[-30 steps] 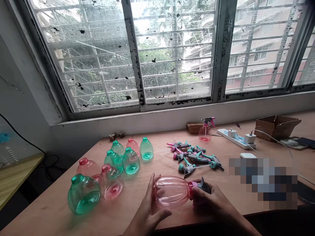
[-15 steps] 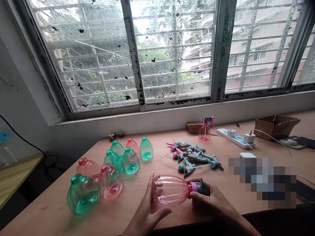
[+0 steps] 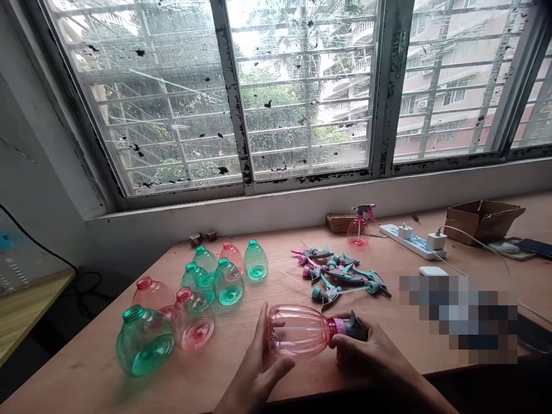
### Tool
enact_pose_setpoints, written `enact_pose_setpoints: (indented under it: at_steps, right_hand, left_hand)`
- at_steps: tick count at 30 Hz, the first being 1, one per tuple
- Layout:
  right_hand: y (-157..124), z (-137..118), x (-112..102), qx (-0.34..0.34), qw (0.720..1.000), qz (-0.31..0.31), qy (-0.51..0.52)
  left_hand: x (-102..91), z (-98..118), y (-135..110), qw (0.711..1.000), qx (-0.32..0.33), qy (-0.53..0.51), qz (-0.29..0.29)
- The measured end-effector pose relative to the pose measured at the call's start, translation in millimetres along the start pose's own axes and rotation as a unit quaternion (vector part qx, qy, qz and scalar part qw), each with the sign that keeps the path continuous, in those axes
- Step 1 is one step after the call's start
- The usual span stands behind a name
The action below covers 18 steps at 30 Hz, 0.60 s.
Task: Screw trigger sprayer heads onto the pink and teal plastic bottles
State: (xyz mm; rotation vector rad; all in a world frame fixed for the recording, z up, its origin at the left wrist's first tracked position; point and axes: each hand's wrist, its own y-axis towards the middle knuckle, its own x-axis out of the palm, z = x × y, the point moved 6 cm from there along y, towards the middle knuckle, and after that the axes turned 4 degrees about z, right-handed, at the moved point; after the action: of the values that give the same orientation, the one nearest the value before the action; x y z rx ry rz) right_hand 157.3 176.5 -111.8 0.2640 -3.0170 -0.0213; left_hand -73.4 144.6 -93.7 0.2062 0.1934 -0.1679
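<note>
Along the left edge of the wooden table (image 3: pixel 81 374), five green bottles (image 3: pixel 145 345) and three red bottles (image 3: pixel 196 326) stand open-necked, with two small dark blocks (image 3: pixel 195 240) near the back-left corner. The left hand (image 3: pixel 250 368) reaches over the front edge, fingers up and thumb spread, cupped around the base of the held bottle (image 3: pixel 299 332), a clear red one lying sideways between both hands near the middle of that edge. Just beyond it, loose spray heads (image 3: pixel 345 275) lie heaped. The right hand (image 3: pixel 370 348) grasps the fitted spray head (image 3: pixel 356 329), thumb at its pink collar (image 3: pixel 339 326). By the back edge, a complete spray bottle (image 3: pixel 357 234) stands upright beside a brown carton (image 3: pixel 338 223). Farther right come a white power strip (image 3: pixel 417 247), its blue markings too small to read, a pixelated patch (image 3: pixel 461 313) hiding what lies near the front edge, and an open cardboard box (image 3: pixel 480 223).
</note>
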Motion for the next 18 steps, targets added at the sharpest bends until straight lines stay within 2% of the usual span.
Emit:
enact_pose_setpoints:
  at_steps: [3, 10, 18]
  right_hand:
    - [-0.3, -0.9, 0.8, 0.005, 1.000, -0.005, 0.011]
    - [0.4, -5.2, 0.7, -0.005, 1.000, 0.004, 0.029]
    - [-1.1, -4.2, 2.0, -0.004, 1.000, -0.004, 0.016]
  left_hand:
    - [-0.9, -2.7, 0.6, 1.000, -0.016, -0.015, 0.003]
    - [6.6, 11.1, -2.1, 1.000, 0.015, -0.012, -0.016]
    - [2.4, 0.5, 1.2, 0.999, -0.013, -0.042, -0.008]
